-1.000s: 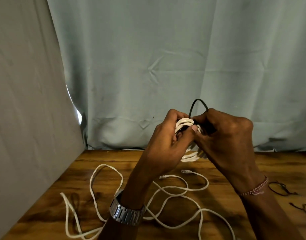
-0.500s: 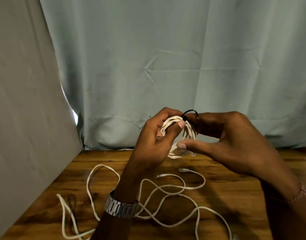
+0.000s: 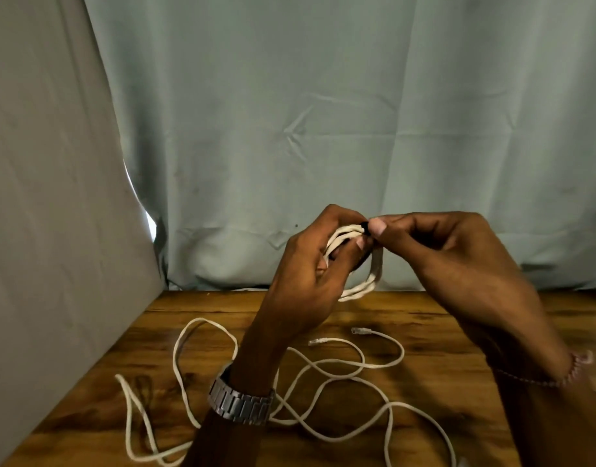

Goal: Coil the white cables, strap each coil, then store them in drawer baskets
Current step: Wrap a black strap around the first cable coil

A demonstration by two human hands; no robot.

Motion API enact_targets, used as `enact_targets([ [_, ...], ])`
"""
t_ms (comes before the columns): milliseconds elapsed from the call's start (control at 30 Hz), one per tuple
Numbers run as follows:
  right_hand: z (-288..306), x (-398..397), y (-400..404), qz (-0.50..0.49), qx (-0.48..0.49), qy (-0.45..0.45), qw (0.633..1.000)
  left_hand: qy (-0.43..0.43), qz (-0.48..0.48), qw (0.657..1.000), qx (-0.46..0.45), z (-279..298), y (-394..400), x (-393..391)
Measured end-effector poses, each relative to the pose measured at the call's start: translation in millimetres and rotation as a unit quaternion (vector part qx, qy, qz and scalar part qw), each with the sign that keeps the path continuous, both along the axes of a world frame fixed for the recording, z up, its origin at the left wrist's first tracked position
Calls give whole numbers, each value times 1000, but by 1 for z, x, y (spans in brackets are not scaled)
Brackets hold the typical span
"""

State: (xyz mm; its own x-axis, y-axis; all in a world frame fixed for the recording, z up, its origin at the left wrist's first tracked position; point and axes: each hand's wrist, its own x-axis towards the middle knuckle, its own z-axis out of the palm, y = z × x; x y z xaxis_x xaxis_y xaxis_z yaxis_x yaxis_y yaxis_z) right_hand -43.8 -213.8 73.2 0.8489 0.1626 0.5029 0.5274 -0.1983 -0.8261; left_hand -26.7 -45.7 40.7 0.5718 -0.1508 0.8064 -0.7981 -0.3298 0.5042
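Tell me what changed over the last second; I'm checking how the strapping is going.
The black strap, a tall loop above the coil a second ago, now sits tight at its top, pinched by the right hand. The left hand still grips the coil; the loose cable on the table hasn't moved.

No text, label, brand, number or sign can be read anywhere here: the watch (image 3: 241,404) band shows no legible marking, and the cables, curtain and counter carry no writing at all.
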Motion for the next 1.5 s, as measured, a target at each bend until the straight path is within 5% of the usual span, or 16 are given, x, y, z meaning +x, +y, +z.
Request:
enact_targets([
  [267,-2,5,5,82,65,50,993,11,17,1000,13,-2,-1,1],
  [633,-3,11,2,37,87,64,993,49,83,994,45,-9,-5,4],
  [1133,-6,13,-5,-80,-116,-31,989,144,-35,982,-120,-6,-8,4],
  [1500,-13,13,7,-146,-155,-117,970,96,-27,981,-169,-4,-4,6],
])
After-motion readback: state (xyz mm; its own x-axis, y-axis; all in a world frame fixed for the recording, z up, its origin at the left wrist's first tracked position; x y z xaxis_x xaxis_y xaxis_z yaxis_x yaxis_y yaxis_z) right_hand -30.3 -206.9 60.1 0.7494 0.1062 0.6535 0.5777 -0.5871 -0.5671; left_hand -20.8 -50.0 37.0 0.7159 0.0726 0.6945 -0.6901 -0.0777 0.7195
